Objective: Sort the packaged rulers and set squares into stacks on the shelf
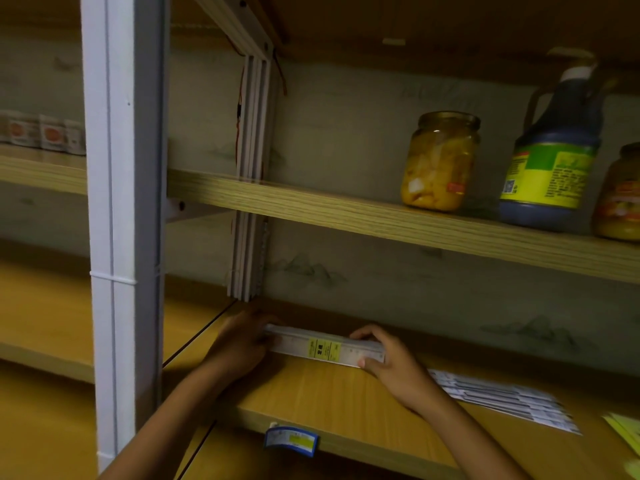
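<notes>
So both hands are on one stack of packaged rulers (325, 348), which sits on the lower shelf (332, 403) just in front of the white rear upright (251, 181). The left hand (239, 344) has its grip wrapped over the stack's left end, fingers curled round it. The right hand (388, 358) clamps the right end, thumb on the front edge and fingers over the top. The stack lies lengthwise along the shelf, with a yellow label facing out near its middle.

Right of the stack, a bit nearer the shelf's front edge, there's a fanned-out row of more flat white packages (505, 400) lying on the same shelf, too blurry to tell which kind. A blue and yellow price tag (291, 439) hangs on the shelf's front edge below the stack.

Up on the next shelf, above and right of the stack: a jar of yellow fruit (440, 161) and a dark sauce bottle (554, 157) beside it.
</notes>
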A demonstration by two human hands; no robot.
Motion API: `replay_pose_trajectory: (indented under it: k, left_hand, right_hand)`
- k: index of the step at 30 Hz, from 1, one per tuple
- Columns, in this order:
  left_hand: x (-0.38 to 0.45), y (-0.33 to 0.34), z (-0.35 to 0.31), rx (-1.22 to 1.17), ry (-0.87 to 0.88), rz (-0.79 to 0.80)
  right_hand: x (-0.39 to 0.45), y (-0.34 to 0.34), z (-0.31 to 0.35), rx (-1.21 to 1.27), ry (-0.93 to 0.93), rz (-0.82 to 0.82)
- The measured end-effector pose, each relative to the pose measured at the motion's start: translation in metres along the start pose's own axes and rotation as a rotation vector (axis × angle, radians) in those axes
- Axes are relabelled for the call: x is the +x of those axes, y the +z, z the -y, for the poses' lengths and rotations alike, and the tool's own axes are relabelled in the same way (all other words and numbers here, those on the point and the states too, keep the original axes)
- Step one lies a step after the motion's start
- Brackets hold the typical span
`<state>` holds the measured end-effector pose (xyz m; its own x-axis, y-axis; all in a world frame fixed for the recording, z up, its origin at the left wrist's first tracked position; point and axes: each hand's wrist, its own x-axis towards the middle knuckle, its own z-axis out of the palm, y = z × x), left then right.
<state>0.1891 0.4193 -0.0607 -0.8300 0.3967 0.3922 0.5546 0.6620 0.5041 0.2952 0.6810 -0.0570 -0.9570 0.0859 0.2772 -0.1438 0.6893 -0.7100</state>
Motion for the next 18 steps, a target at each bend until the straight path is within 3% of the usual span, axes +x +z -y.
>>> replay_pose_trajectory:
  k: [4,8,13,18]
  left_hand:
    - [-0.005,-0.012,0.005,-0.219,-0.075,0.081]
    - [-0.012,-0.018,0.012,-0.183,-0.062,0.192]
    - [-0.011,-0.013,0.009,0.050,-0.014,0.054]
    - [-0.010,-0.008,0.013,0.095,0.038,-0.015]
  right_hand:
    - [-0.004,-0.005,0.005,0.151,0.002,0.084]
    - [0.000,0.000,0.000,0.021,-0.018,0.137]
    - [0.003,0.006,-0.007,-0.225,-0.082,0.062]
    - [0.000,0.006,-0.007,-0.176,-0.043,0.079]
